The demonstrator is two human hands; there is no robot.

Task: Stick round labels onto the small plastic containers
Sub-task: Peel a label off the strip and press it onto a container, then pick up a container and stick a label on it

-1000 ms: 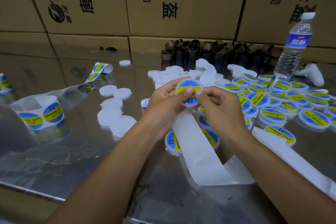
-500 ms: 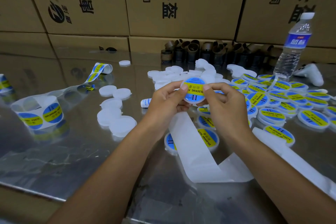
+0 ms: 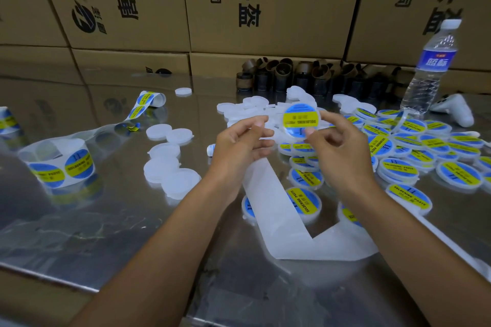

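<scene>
My right hand (image 3: 337, 146) pinches a small round white container (image 3: 300, 120) by its rim and holds it above the table; a blue and yellow label covers its face. My left hand (image 3: 240, 142) is just left of it and apart from it, its fingers curled on the end of a white backing strip (image 3: 276, 202) that runs down toward me. Several unlabelled white containers (image 3: 170, 151) lie to the left, and more are piled at the back (image 3: 247, 109). Labelled containers (image 3: 425, 146) are heaped on the right. A label roll (image 3: 61, 164) stands at the far left.
The metal table (image 3: 79, 233) has its front edge at the lower left. A water bottle (image 3: 430, 69) stands at the back right beside a white handheld device (image 3: 458, 110). Brown cardboard cores (image 3: 292, 74) line the back, with stacked cardboard boxes (image 3: 265, 2) behind them.
Both hands held the container and pressed its label before. Now the left hand has let go, and the right hand has carried the container up and to the right.
</scene>
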